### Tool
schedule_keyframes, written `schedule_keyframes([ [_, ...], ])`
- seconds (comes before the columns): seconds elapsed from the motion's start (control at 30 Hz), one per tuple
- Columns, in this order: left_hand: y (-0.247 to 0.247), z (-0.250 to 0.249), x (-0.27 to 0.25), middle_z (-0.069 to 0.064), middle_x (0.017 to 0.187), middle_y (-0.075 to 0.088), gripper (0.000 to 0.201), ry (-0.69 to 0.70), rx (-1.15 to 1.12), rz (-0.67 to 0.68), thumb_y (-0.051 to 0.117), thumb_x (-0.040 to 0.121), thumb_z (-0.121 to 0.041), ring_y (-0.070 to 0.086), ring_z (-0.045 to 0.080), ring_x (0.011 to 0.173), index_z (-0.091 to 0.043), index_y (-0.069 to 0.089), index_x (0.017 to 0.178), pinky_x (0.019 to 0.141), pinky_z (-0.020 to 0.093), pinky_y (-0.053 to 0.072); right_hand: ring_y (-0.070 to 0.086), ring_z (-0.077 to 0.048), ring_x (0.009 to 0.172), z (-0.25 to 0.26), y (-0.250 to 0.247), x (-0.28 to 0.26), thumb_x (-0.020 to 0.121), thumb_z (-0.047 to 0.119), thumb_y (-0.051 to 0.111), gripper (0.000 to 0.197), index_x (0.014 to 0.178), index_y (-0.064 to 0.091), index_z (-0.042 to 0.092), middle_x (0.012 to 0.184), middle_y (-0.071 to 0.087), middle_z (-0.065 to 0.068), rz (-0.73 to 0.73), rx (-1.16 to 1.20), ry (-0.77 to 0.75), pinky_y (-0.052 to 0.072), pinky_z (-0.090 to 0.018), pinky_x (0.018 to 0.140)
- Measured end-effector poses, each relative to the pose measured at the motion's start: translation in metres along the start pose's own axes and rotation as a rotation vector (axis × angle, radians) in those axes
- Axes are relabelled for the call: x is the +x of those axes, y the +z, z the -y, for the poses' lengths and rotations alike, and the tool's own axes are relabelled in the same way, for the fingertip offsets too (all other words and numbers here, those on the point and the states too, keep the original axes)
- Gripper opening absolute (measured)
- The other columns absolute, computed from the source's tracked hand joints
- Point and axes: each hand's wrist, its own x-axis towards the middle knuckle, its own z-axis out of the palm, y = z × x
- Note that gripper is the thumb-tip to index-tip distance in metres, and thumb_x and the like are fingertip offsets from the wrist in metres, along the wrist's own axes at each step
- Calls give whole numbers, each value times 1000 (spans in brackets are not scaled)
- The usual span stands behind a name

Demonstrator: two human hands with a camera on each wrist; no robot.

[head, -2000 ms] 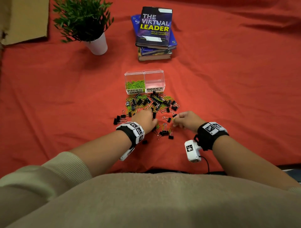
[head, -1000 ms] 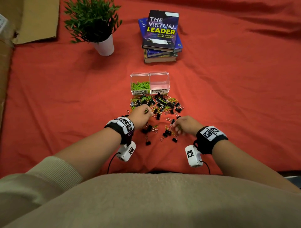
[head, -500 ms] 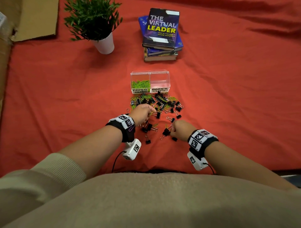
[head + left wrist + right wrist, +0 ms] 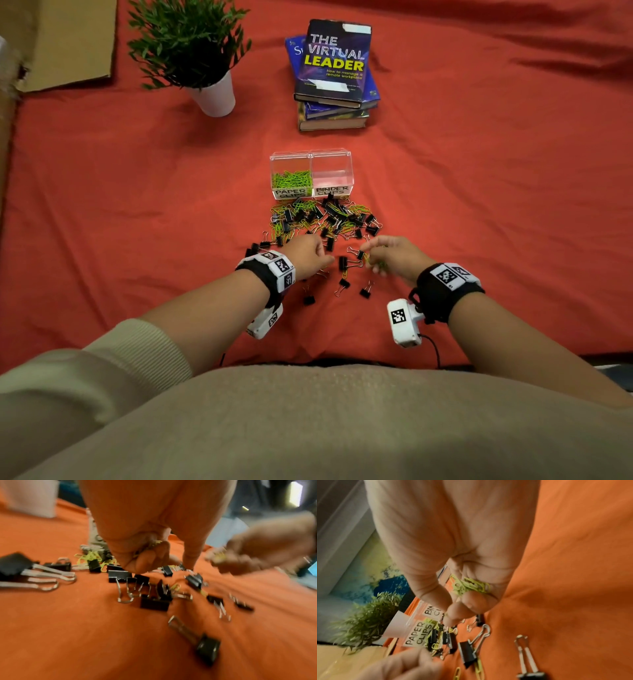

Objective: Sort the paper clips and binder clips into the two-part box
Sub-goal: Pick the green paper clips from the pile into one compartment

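Note:
The clear two-part box (image 4: 311, 161) stands on the red cloth. Its left half, labelled PAPER CLIPS, holds green paper clips (image 4: 292, 179); its BINDER CLIPS half looks empty. A mixed pile of black binder clips and green paper clips (image 4: 325, 219) lies just in front of it. My left hand (image 4: 322, 258) hovers at the pile's near edge, fingers curled round a few paper clips (image 4: 155, 543), index finger pointing down at the cloth. My right hand (image 4: 371, 257) is just to its right and holds a bunch of green paper clips (image 4: 471, 586) in curled fingers.
Loose binder clips (image 4: 344, 263) lie scattered between and below the hands. A potted plant (image 4: 214, 94) stands at the back left, a stack of books (image 4: 334, 72) behind the box, and cardboard (image 4: 68, 41) at the far left corner.
My left hand has drawn back a little from the pile towards me. My right hand has shifted slightly up and to the right, still holding its clips.

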Motion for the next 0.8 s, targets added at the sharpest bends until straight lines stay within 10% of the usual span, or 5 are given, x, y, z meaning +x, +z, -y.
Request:
schedule_keyframes([
  [0.13, 9, 1, -3, 7, 98, 64, 22, 48, 308, -5, 58, 89, -34, 62, 28, 92, -14, 55, 99, 70, 33, 47, 49, -14, 50, 10, 15, 1, 83, -3, 40, 25, 87, 63, 5, 63, 57, -5, 34, 61, 13, 38, -23, 44],
  [0.27, 14, 1, -3, 12, 108, 63, 28, 43, 411, -30, 54, 92, -34, 62, 32, 99, -12, 52, 108, 72, 35, 47, 48, -13, 51, 6, 36, 8, 81, 14, 61, 16, 67, 62, 7, 61, 59, -8, 40, -446, -61, 39, -22, 48],
  [0.5, 15, 2, -1, 11, 101, 64, 22, 28, 382, 15, 52, 92, -29, 63, 30, 91, -11, 57, 101, 68, 35, 47, 61, -22, 81, 5, 33, 14, 86, 20, 58, 15, 86, 68, 9, 88, 68, -7, -168, -706, -204, 48, -31, 70],
  [0.8, -2, 4, 2, 3, 75, 58, 11, 21, -10, -44, 51, 89, -23, 55, 22, 70, -15, 49, 81, 64, 32, 44, 61, -30, 74, 1, 35, 15, 83, 21, 55, 16, 79, 59, 6, 80, 62, -11, -259, -933, -102, 50, -34, 62],
])
